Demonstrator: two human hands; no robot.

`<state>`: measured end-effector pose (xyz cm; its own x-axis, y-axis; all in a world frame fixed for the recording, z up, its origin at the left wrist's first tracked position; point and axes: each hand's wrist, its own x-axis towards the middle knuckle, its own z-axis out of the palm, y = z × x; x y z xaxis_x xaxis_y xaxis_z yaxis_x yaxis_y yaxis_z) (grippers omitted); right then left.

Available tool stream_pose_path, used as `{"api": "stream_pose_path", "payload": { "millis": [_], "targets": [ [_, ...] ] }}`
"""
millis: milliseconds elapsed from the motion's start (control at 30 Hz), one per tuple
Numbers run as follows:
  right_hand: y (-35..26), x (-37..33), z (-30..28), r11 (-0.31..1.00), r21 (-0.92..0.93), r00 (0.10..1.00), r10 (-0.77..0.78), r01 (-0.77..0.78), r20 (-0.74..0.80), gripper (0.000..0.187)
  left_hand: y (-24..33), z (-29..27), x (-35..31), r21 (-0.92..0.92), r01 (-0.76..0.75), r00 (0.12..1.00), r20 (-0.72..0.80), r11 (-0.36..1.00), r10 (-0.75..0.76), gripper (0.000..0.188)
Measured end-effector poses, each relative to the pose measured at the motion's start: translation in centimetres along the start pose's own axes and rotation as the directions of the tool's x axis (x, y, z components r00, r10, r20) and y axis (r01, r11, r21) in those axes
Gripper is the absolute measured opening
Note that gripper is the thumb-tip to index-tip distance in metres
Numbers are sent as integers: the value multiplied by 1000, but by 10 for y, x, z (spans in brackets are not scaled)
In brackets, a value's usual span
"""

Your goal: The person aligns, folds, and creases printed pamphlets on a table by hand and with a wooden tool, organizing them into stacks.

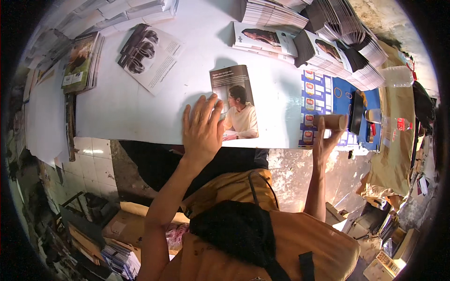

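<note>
A folded leaflet (241, 105) lies near the front edge of the white table, its cover showing a seated person in a cream sweater. My left hand (202, 129) rests flat at its left side, fingers stretched out, the fingertips over its edge. At the right, my right hand (324, 143) grips a short brown cylinder (333, 122) between thumb and fingers; its exact kind is not clear. This cylinder is above a blue printed sheet (316, 93) with rows of small labels. Farther left, another leaflet (152, 58) with dark round shapes lies spread at an angle.
Stacks of folded leaflets (265, 40) stand at the back right, and a green-covered stack (80, 63) at the left. Rubber bands (338, 92) and a black tray-like object (357, 112) lie on a blue surface. A clear plastic bottle (397, 77) is beyond, by brown paper (396, 154).
</note>
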<state>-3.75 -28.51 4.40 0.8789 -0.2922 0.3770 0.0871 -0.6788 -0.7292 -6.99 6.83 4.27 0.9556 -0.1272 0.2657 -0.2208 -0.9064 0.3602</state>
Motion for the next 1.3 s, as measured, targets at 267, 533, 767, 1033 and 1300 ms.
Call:
{"api": "stream_pose_path", "payload": {
  "millis": [267,533,767,1033,1300],
  "targets": [
    [-99,17,45,725,223,400,-578,651,711,56,1,-1,2,26,18,999,49,1000,-19,45],
    [-99,81,141,710,-70,616,-552,700,562,48,5,0,3,38,12,998,58,999,-15,45],
    [-94,59,95,716,128,403,-521,686,753,53,7,-1,2,47,59,996,59,997,-62,44],
    [-76,3,16,832,109,495,-422,543,759,55,14,-40,66,-69,-142,940,304,987,156,55],
    [-27,0,17,979,202,928,-62,-15,368,46,3,-34,119,42,-401,791,519,915,323,55]
  ]
}}
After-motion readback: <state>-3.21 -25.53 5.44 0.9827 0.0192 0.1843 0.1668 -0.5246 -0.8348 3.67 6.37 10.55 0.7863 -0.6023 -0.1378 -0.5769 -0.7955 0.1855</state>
